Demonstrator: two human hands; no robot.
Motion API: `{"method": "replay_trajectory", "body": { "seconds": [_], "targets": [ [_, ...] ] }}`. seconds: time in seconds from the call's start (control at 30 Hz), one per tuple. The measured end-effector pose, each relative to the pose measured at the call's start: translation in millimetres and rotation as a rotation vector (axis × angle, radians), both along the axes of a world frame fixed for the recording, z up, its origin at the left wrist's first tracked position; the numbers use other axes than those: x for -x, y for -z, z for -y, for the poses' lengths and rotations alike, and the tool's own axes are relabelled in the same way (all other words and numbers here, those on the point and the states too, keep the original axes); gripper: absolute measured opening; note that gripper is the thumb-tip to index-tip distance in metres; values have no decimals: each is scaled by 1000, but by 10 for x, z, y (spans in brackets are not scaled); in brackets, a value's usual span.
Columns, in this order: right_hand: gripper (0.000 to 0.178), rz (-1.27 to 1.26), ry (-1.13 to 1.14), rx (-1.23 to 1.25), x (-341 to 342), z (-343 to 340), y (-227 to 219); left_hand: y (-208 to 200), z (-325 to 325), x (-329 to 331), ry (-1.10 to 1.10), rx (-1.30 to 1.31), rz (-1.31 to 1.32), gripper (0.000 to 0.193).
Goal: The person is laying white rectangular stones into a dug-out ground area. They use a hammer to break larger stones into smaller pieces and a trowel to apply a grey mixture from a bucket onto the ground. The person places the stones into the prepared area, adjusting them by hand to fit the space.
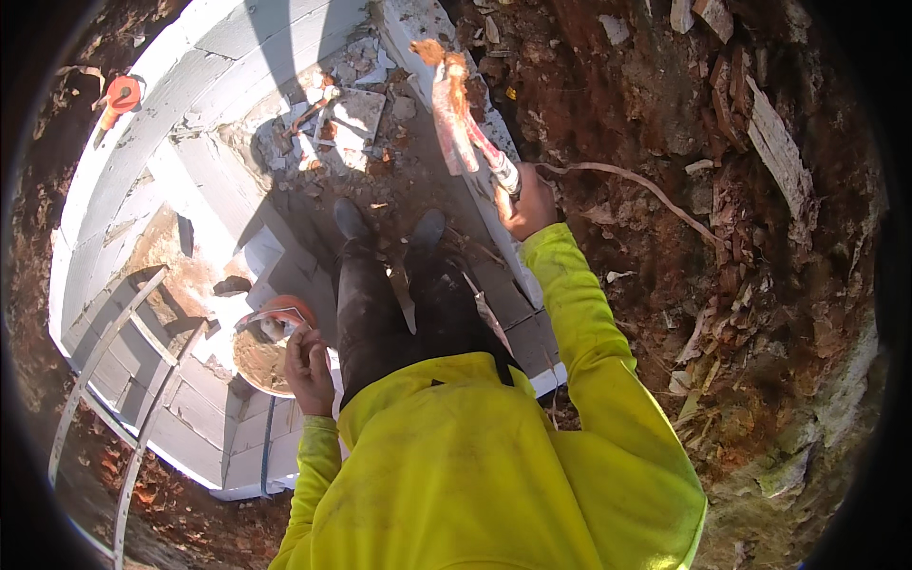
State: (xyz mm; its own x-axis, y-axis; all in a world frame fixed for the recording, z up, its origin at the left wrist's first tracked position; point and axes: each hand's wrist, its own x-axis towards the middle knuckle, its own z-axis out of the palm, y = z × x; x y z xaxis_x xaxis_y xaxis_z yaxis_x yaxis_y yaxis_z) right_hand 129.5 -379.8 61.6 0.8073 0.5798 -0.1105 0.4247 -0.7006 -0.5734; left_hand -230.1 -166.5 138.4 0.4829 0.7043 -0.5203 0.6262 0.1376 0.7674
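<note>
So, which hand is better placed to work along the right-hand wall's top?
Probably the right hand: it grips the red-and-white tool at the right-hand wall. The left hand is beside the orange bucket, farther from that wall.

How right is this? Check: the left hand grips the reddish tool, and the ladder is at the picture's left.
Wrong hand: in the head view, the right hand grips the reddish tool; the ladder is at the picture's left.

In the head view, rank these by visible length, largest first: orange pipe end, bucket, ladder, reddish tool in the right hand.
1. Ladder
2. Reddish tool in the right hand
3. Bucket
4. Orange pipe end

Differing distances and fisheye bending leave true sizes unsure.
</note>
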Motion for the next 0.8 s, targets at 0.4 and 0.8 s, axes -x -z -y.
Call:
{"method": "replay_trajectory", "body": {
  "seconds": [0.4,0.8],
  "targets": [
    [51,-88,151,5,-83,-344,-120,-114,-70,148,38,-55,-76,36],
    [54,-196,309,550,-158,410,1059,-218,-41,472,-58,-111,-186,34]
  ]
}}
